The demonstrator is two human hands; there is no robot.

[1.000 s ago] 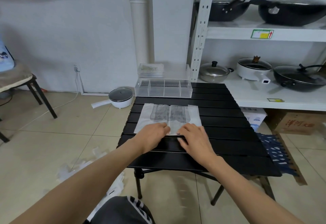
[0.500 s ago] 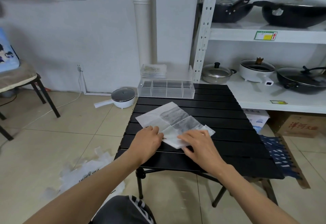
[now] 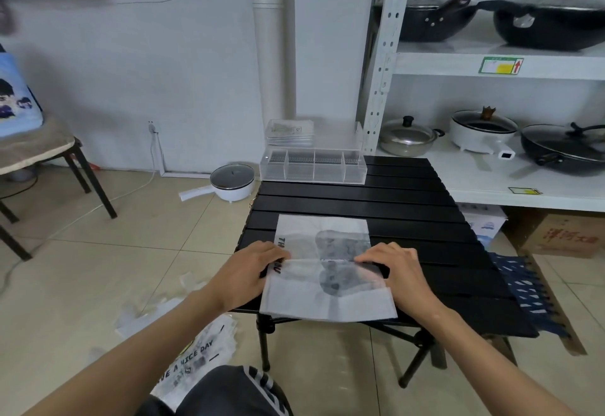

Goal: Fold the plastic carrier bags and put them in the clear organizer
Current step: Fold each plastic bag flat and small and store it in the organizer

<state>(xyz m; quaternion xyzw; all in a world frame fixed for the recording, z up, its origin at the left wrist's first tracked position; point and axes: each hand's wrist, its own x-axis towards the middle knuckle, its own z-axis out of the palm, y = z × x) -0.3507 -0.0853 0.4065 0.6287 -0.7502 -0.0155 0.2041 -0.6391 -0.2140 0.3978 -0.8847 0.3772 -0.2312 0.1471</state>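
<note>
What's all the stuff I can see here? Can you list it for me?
plastic bag: one, white with grey print, on the table's near half
clear organizer: one, transparent, table's far edge
table: one, black slatted
bags on floor: several, white, left of the table
electric pot: one, white, on the floor by the wall
chair: one, dark legs, far left
shelf unit: one, white, right, carrying several pots and pans
cardboard box: one, brown, under the shelf
left hand: fingers curled on the bag's left edge
right hand: fingers curled on the bag's right edge
</note>
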